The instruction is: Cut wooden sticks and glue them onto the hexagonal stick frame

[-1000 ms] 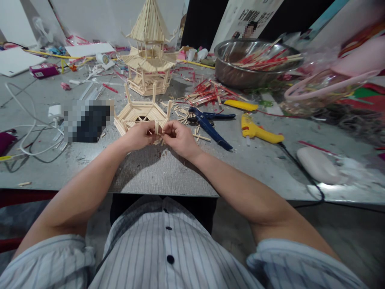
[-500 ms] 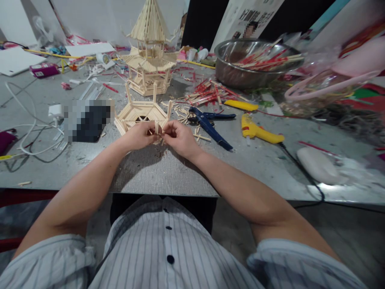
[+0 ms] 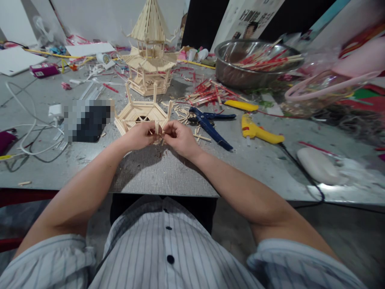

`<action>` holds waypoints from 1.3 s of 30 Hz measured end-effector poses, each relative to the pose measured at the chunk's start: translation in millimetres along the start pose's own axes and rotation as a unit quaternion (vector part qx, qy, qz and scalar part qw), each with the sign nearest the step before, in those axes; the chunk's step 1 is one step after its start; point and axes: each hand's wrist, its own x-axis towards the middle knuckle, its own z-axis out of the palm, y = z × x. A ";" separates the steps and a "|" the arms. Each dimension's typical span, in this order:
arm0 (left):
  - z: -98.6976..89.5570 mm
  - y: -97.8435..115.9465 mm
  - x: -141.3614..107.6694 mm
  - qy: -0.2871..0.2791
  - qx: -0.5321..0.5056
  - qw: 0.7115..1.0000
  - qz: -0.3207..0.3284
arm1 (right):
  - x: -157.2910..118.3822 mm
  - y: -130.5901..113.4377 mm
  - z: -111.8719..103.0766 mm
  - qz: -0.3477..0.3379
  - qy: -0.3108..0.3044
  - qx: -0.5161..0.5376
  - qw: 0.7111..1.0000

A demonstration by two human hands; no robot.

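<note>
A hexagonal frame of pale wooden sticks [image 3: 141, 106] lies on the table in front of me, with short upright posts at its corners. At its near edge, my left hand [image 3: 138, 136] is closed with the fingertips pinched on a short wooden stick [image 3: 157, 127] that stands upright there. My right hand [image 3: 180, 138] meets it from the other side, its thumb and forefinger pinched against the same corner. Fingers hide the stick's lower end and part of the frame. Behind the frame stands a stick-built pagoda [image 3: 148, 52] with a pointed roof.
Right of my hands lie blue-handled pliers [image 3: 207, 124], a yellow glue gun [image 3: 261, 130] with a black cord, and a yellow cutter [image 3: 240, 105]. A steel bowl [image 3: 228, 68] of red-wrapped sticks stands behind. To the left are a blurred-out phone [image 3: 90, 122] and white cables [image 3: 33, 120].
</note>
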 end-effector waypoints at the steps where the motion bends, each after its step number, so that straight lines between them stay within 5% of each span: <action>1: -0.1 -0.2 -0.1 0.000 -0.001 1.000 0.000 | 0.0 -0.4 0.0 0.000 -0.001 0.002 1.000; 27: 1.3 -4.2 0.7 -0.014 -0.029 0.999 -0.019 | 4.3 -24.9 -19.0 0.021 0.001 -0.187 0.982; 34: 1.6 -5.3 1.0 -0.009 -0.036 0.999 -0.018 | 15.9 -37.7 -56.2 0.090 -0.095 -0.412 0.902; 39: 0.7 -2.9 1.1 -0.010 -0.030 0.999 -0.029 | 16.3 -42.9 -63.4 0.118 -0.185 -0.490 0.844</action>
